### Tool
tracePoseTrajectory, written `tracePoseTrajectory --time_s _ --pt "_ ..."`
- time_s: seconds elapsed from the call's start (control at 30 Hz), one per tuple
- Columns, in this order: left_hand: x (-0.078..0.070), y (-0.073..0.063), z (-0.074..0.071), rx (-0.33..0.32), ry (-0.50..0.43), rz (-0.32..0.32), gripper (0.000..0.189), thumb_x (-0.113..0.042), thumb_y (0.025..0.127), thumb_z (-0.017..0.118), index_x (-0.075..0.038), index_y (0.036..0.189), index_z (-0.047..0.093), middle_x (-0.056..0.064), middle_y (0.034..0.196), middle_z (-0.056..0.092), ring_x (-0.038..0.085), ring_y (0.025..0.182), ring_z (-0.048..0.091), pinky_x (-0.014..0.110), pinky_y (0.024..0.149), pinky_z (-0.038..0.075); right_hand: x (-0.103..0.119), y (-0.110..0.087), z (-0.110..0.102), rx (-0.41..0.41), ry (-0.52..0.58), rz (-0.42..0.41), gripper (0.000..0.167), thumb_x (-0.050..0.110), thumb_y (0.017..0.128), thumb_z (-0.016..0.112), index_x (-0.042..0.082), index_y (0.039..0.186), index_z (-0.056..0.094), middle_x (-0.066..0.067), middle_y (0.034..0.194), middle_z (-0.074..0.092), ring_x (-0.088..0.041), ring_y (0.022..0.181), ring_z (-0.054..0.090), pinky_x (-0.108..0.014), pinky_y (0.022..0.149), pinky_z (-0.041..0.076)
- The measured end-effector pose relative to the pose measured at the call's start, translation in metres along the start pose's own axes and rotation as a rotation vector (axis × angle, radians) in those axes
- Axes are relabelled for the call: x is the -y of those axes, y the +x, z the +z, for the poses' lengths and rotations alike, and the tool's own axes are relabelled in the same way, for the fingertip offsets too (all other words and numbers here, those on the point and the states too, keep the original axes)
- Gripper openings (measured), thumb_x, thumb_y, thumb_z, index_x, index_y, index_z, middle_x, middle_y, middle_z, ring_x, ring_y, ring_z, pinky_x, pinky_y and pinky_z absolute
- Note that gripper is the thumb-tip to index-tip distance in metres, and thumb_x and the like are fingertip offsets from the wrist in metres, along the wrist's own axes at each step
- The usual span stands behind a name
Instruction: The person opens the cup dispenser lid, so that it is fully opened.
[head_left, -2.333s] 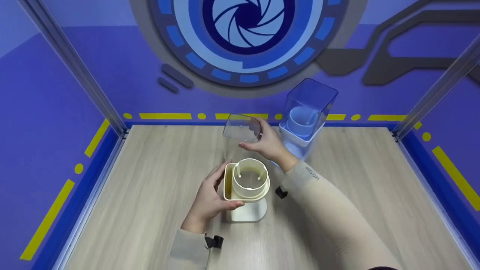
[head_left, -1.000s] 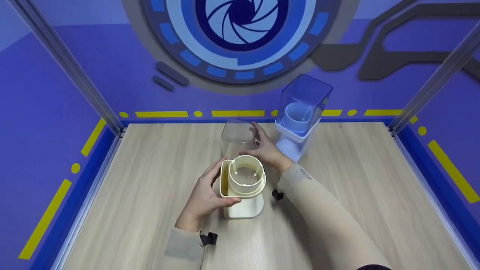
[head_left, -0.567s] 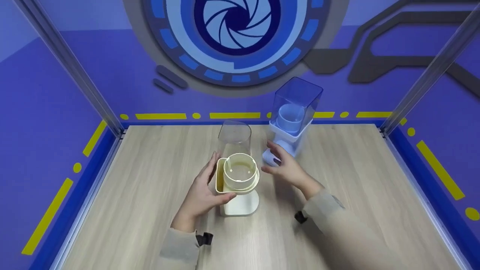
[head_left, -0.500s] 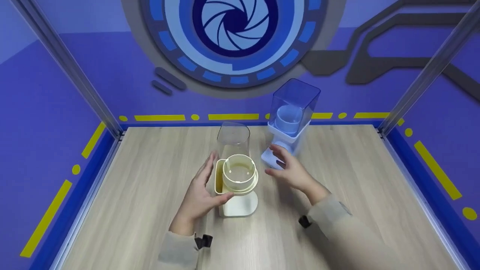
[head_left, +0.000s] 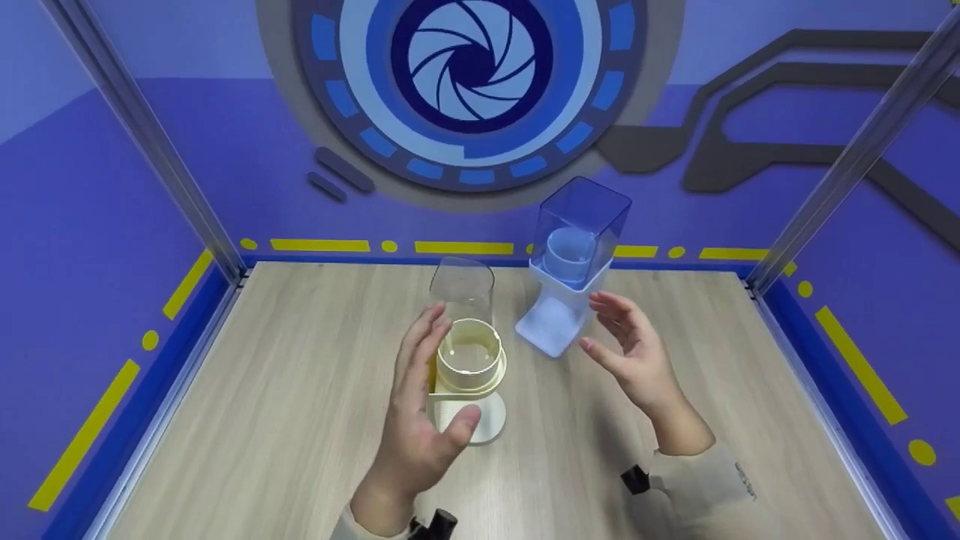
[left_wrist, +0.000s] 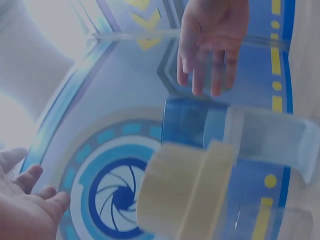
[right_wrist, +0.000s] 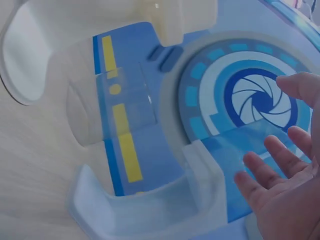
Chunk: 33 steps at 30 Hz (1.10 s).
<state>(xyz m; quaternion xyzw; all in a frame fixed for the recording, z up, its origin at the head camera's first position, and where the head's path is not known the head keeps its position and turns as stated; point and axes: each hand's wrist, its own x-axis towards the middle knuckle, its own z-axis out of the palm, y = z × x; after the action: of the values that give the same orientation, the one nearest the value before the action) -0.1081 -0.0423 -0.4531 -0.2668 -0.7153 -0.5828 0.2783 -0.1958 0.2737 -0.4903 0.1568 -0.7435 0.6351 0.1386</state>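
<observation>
A cream stand (head_left: 470,382) with a round collar on top and a rounded foot stands upright on the table. My left hand (head_left: 420,420) is beside its left side, fingers straight and thumb spread, and hides part of it. In the left wrist view a gap shows between this hand (left_wrist: 30,205) and the cream collar (left_wrist: 172,192). Behind the stand is a clear plastic cover (head_left: 463,281). A blue dispenser (head_left: 553,326) with a see-through blue box on top stands at the back right. My right hand (head_left: 637,364) is held near it, fingers relaxed and holding nothing.
The light wood table (head_left: 322,420) ends at a blue-purple back wall (head_left: 330,217) with yellow marks. Metal posts (head_left: 832,202) rise at the back corners. A black strap piece (head_left: 635,478) hangs at the right wrist.
My right hand has let go of the clear cover, now standing behind the stand, and moved right. My left hand has come off the cream stand and opened. The view has tilted slightly up.
</observation>
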Motion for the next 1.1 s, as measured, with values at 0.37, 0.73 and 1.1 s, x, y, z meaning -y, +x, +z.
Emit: tracePoseTrajectory --time_s 0.37,0.73,1.1 --pt "-0.009 0.014 0.067 0.068 -0.066 -0.12 0.098 -0.03 0.093 0.075 -0.009 0.177 0.029 0.022 0.187 0.008 0.046 0.175 0.011 0.084 0.133 0.018 -0.011 0.017 -0.022 -0.145 0.11 0.046 0.083 -0.012 0.096 0.079 -0.004 0.168 0.039 0.005 0.161 0.056 -0.028 0.158 0.048 -0.021 0.128 0.047" --pt "0.033 0.028 0.148 0.12 -0.162 -0.374 0.099 -0.034 0.101 0.075 -0.009 0.179 0.018 0.018 0.187 0.008 0.04 0.172 0.021 0.067 0.138 0.029 -0.051 0.052 -0.028 -0.197 0.142 0.14 0.067 0.005 0.111 0.062 0.001 0.172 0.036 -0.014 0.173 0.047 -0.029 0.164 0.041 -0.043 0.14 0.037" --pt "0.087 0.044 0.209 -0.086 -0.016 -0.555 0.103 -0.026 0.101 0.079 -0.002 0.178 0.015 0.024 0.185 0.012 0.047 0.17 0.017 0.067 0.138 0.029 -0.077 0.086 -0.022 -0.201 0.152 0.281 0.06 0.019 0.121 0.042 -0.005 0.175 0.029 -0.025 0.183 0.033 -0.035 0.173 0.03 -0.052 0.145 0.026"
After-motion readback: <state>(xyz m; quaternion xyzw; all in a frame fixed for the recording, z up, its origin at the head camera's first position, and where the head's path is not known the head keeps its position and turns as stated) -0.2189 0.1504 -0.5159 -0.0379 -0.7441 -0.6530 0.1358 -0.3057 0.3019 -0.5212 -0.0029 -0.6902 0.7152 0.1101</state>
